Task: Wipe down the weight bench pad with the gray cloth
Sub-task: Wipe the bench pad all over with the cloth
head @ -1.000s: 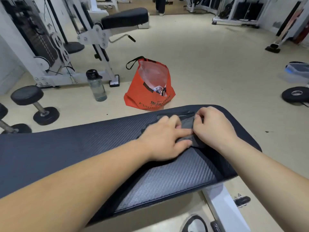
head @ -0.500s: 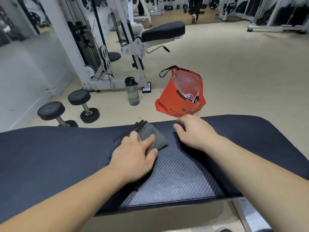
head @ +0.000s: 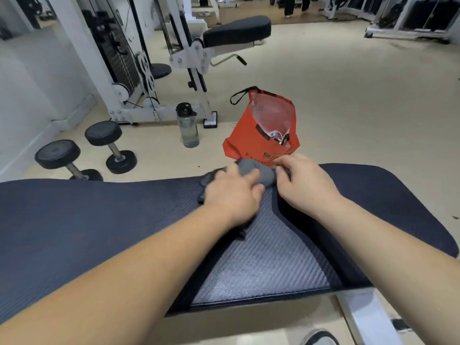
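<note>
Gray cloth (head: 258, 174), soft and light, bunches easily at the far edge of the bench pad (head: 99, 220): my left hand (head: 234, 197) grips the wad, my right hand (head: 306, 185) pinches its corner.

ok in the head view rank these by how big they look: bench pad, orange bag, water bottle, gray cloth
1. weight bench pad, by far, though it is nearest the camera
2. orange bag
3. water bottle and gray cloth: unranked, since the left hand and right hand cover much of the cloth
</note>
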The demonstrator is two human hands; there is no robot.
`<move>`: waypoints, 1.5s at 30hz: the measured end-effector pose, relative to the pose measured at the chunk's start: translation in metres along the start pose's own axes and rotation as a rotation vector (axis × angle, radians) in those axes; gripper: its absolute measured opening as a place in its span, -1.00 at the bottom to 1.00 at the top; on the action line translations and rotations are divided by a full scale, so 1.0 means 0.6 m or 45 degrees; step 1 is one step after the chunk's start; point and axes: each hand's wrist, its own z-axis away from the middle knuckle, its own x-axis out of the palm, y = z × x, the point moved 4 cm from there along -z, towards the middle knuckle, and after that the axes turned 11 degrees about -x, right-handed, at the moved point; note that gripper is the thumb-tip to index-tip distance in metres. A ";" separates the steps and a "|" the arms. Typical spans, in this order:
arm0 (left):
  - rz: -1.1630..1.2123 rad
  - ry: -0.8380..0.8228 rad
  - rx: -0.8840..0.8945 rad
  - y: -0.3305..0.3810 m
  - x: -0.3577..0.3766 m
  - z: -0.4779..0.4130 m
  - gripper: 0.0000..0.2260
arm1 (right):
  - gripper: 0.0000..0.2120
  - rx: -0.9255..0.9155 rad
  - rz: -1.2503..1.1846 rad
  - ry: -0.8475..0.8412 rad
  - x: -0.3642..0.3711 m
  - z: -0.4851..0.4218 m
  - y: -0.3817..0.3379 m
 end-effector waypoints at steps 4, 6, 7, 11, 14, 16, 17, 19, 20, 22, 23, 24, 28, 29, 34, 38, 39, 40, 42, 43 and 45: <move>0.047 -0.008 0.683 0.052 0.010 0.142 -0.62 | -0.71 0.000 -0.015 0.035 -0.014 0.005 0.005; 0.086 -0.086 0.969 0.022 -0.001 0.164 -0.60 | -0.72 0.007 -0.030 -0.004 -0.016 0.007 0.004; 0.086 -0.084 1.035 -0.003 -0.005 0.157 -0.61 | -0.73 0.001 -0.037 -0.032 -0.015 0.009 0.001; 0.068 0.121 0.418 -0.118 -0.013 0.064 -0.58 | -0.75 -0.052 -0.063 -0.129 -0.010 0.012 -0.020; 0.080 0.184 -0.252 -0.146 -0.017 0.055 -0.56 | -0.75 -0.093 -0.077 -0.194 -0.004 0.007 -0.043; 0.011 0.176 -0.151 -0.107 -0.013 0.112 -0.55 | -0.75 -0.117 -0.073 -0.216 0.004 0.000 -0.057; -0.002 0.167 0.007 -0.088 -0.011 0.151 -0.53 | -0.75 -0.128 -0.077 -0.221 0.009 -0.004 -0.064; 0.026 0.107 0.444 -0.077 -0.012 0.222 -0.53 | -0.74 -0.149 -0.090 -0.251 0.022 -0.012 -0.078; 0.041 0.018 0.663 -0.091 -0.017 0.237 -0.55 | -0.74 -0.162 -0.095 -0.275 0.030 -0.016 -0.084; -0.046 -0.001 0.972 -0.144 -0.023 0.233 -0.60 | -0.74 -0.184 -0.111 -0.314 0.043 -0.023 -0.096; -0.098 0.033 0.943 -0.175 -0.023 0.220 -0.61 | -0.75 -0.192 -0.121 -0.326 0.048 -0.025 -0.101; -0.110 0.073 0.766 -0.203 -0.026 0.200 -0.61 | -0.75 -0.202 -0.126 -0.338 0.053 -0.027 -0.107; -0.039 0.256 -0.364 -0.225 -0.033 0.136 -0.55 | -0.75 -0.234 -0.114 -0.377 0.066 -0.030 -0.120; -0.084 0.243 -0.352 -0.196 -0.026 0.141 -0.53 | -0.75 -0.238 -0.109 -0.366 0.068 -0.031 -0.121; -0.023 0.152 0.579 -0.102 -0.018 0.160 -0.57 | -0.74 -0.195 -0.072 -0.293 0.065 -0.034 -0.103; -0.091 0.080 0.686 -0.081 -0.026 0.073 -0.68 | -0.66 -0.146 -0.045 -0.212 0.051 -0.035 -0.077; -0.068 0.082 0.585 -0.072 -0.027 0.053 -0.69 | -0.66 -0.124 -0.046 -0.202 0.048 -0.035 -0.073; -0.041 0.083 0.470 -0.066 -0.025 0.036 -0.68 | -0.66 -0.106 -0.048 -0.194 0.047 -0.035 -0.070; 0.021 0.076 0.264 -0.068 -0.020 0.009 -0.65 | -0.68 -0.101 -0.046 -0.179 0.048 -0.036 -0.074; 0.043 0.067 0.179 -0.079 -0.021 -0.001 -0.63 | -0.69 -0.107 -0.044 -0.184 0.051 -0.038 -0.080; 0.048 0.061 0.013 -0.123 -0.030 -0.019 -0.62 | -0.73 -0.115 -0.041 -0.236 0.061 -0.040 -0.098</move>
